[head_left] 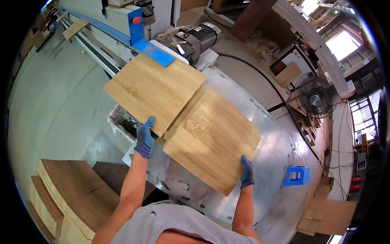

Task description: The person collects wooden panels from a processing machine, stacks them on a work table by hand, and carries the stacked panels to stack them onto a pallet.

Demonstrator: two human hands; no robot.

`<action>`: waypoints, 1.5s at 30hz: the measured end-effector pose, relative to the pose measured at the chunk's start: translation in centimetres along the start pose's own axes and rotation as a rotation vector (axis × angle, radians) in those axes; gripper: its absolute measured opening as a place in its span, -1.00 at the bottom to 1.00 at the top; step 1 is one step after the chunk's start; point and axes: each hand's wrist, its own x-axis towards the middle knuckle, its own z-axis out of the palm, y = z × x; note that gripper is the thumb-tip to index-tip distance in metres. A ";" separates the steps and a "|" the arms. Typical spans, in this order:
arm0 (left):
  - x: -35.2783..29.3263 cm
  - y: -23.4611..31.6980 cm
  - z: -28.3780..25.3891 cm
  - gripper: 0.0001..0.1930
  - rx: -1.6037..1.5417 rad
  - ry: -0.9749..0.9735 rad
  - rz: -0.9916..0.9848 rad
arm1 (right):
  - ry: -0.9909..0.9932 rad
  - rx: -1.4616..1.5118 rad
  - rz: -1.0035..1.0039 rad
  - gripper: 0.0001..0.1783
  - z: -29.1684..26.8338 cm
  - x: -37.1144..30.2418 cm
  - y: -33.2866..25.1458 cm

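Two wood-grain boards lie side by side, slightly askew, over a shiny metal table (268, 171). My left hand (145, 140), in a blue and grey glove, grips the near edge of the left board (156, 87), thumb on top and fingers underneath. The far end of that board reaches the blue plate (154, 52) of a machine. At the right board (215, 140), my gloved right hand (246, 173) holds the right edge near its close corner; its lower fingers are hidden. Between the two boards a strip of another wooden piece (185, 112) shows lower down.
A long machine (97, 20) with a red button runs to the far left, beside an electric motor (199, 36). A blue plastic stand (296, 175) sits on the table's right. Board stacks (81, 191) stand at the near left. A black fan (315, 99) stands beyond the table.
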 end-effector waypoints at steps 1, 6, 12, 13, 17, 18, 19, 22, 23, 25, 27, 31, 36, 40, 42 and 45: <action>0.3 -0.7 0.4 -0.64 0.056 0.014 0.028 | 0.023 -0.001 -0.015 -0.53 -0.1 0.1 0.1; -8.4 -3.0 3.9 -0.63 0.408 0.012 -0.140 | 0.068 -0.055 -0.024 -0.53 -1.2 1.3 1.0; -16.8 -6.6 3.3 -0.64 0.931 -0.396 -0.384 | -0.017 -0.101 0.044 -0.43 -1.9 2.4 1.2; -17.5 -4.7 4.2 -0.66 1.054 -0.492 -0.546 | -0.098 0.088 0.060 -0.38 -1.9 2.3 1.1; -13.0 0.3 2.8 -0.72 1.011 -0.340 0.082 | -0.133 0.142 0.010 -0.26 -1.1 0.3 0.0; -11.1 1.9 4.8 -0.73 1.275 -0.192 0.264 | -0.123 0.139 0.008 -0.26 -1.7 0.0 -0.1; -8.0 1.3 4.2 -0.66 1.421 -0.135 0.725 | -0.148 0.209 0.067 -0.30 -1.5 -0.2 -0.5; 0.7 -1.2 2.8 -0.40 1.693 -0.215 0.619 | -0.128 0.241 0.127 -0.37 -1.4 -0.1 -0.2; 3.4 -2.8 1.9 -0.40 1.691 -0.210 0.623 | -0.091 0.206 0.129 -0.40 -1.3 0.3 0.1; 6.4 -4.8 1.4 -0.28 1.847 -0.111 0.500 | -0.088 0.230 0.110 -0.43 -1.2 0.4 0.1; 6.6 -6.5 2.8 -0.23 1.967 -0.128 0.415 | -0.067 0.277 0.105 -0.46 -2.1 0.9 0.5; 6.3 -5.6 3.7 -0.22 1.772 -0.105 0.286 | -0.073 0.254 0.121 -0.49 -2.3 1.3 0.7; 3.1 -3.6 3.8 -0.07 1.675 -0.248 0.166 | -0.094 0.151 0.064 -0.47 -1.6 1.1 -1.0; -1.2 -4.6 2.0 -0.02 1.728 -0.138 0.163 | -0.191 0.034 0.070 -0.39 -1.4 1.2 -2.3; -3.7 -4.4 0.6 0.01 1.556 -0.107 0.155 | -0.231 0.012 0.083 -0.37 -1.5 1.8 -2.4; -9.0 -5.0 -0.6 0.01 1.501 0.009 0.128 | -0.251 -0.112 0.092 -0.39 -2.4 3.3 -2.3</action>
